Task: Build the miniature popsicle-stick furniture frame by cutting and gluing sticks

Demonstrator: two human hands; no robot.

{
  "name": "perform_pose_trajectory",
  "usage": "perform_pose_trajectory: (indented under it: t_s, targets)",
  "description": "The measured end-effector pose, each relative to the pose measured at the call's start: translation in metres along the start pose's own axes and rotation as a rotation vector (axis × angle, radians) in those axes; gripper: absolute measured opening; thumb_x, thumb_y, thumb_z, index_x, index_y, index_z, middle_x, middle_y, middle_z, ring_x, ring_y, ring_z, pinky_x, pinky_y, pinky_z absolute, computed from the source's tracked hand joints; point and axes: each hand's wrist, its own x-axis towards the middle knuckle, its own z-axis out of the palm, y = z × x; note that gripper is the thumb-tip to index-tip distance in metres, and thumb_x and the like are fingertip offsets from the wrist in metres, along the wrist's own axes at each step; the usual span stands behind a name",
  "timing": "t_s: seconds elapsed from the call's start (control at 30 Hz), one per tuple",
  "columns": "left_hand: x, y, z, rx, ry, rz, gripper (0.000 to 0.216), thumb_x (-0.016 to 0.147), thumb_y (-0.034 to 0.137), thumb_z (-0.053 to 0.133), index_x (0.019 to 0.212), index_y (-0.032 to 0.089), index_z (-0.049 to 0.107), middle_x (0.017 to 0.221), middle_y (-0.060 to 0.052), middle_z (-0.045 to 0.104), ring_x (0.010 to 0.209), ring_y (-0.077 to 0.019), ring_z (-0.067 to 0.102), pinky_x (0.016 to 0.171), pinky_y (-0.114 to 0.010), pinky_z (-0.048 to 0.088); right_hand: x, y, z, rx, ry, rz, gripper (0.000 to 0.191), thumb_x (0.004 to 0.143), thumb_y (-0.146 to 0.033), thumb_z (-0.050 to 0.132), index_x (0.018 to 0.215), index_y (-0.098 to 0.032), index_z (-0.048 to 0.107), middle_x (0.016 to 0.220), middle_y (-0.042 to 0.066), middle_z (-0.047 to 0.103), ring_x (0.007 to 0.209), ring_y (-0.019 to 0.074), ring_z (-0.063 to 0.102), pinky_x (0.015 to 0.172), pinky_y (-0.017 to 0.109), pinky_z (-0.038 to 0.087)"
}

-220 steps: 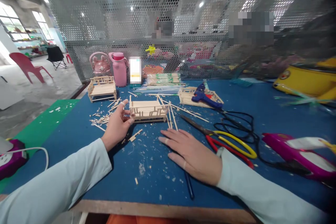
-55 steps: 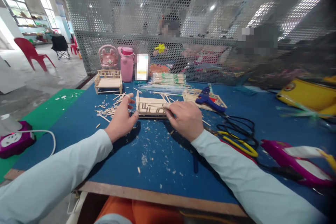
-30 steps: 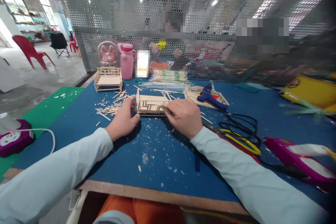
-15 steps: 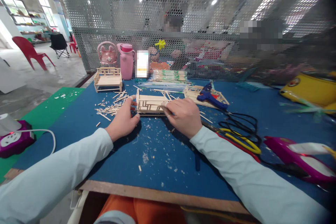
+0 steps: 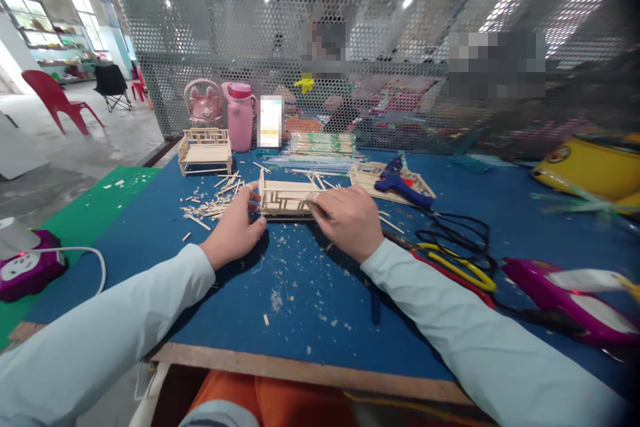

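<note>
Assembly, likely | left hand [image 5: 237, 225] spread apart at stick frame [image 5: 286, 191] | right hand [image 5: 350, 219] pinched together, contents unclear | next needs steady alignment

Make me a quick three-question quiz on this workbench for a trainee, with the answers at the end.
1. True or false: the scissors have one yellow and one red handle.
2. What lies across the rightmost model?
A) bottle
B) glue gun
C) chair
3. Which hand is at the right end of the middle model?

Key:
1. True.
2. B.
3. The right hand.
</note>
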Motion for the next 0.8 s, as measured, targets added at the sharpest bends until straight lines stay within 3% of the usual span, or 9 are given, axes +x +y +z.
perform_pose_trajectory:
  t_s: [0.53, 0.8]
  targets:
    - [-0.0003, 0.0021, -0.0006, 0.035, -0.018, -0.002, 0.057, 0.077, 0.014, 0.052, 0.131, 0.012, 0.035, 0.117, -0.014, 0.050, 0.096, -0.0189, 0.051, 0.076, -0.033, 0.049, -0.0010, -0.0005, 0.0007, 0.030, 0.007, 0.020, 0.016, 0.084, -0.019, 0.055, 0.070, -0.017, 0.063, 0.067, 0.002, 0.070, 0.062, 0.0153, 0.056, 0.063, 0.029, 0.030]
    - [-0.0001, -0.0044, 0.0024, 0.002, 0.003, 0.002, 0.058, 0.076, 0.015, 0.054, 0.131, 0.016, 0.037, 0.117, -0.012, 0.051, 0.097, -0.0189, 0.052, 0.077, -0.033, 0.050, -0.0005, 0.0000, -0.0002, 0.035, -0.005, 0.019, 0.017, 0.084, -0.018, 0.054, 0.068, -0.017, 0.061, 0.064, 0.003, 0.067, 0.063, 0.0156, 0.055, 0.064, 0.030, 0.030]
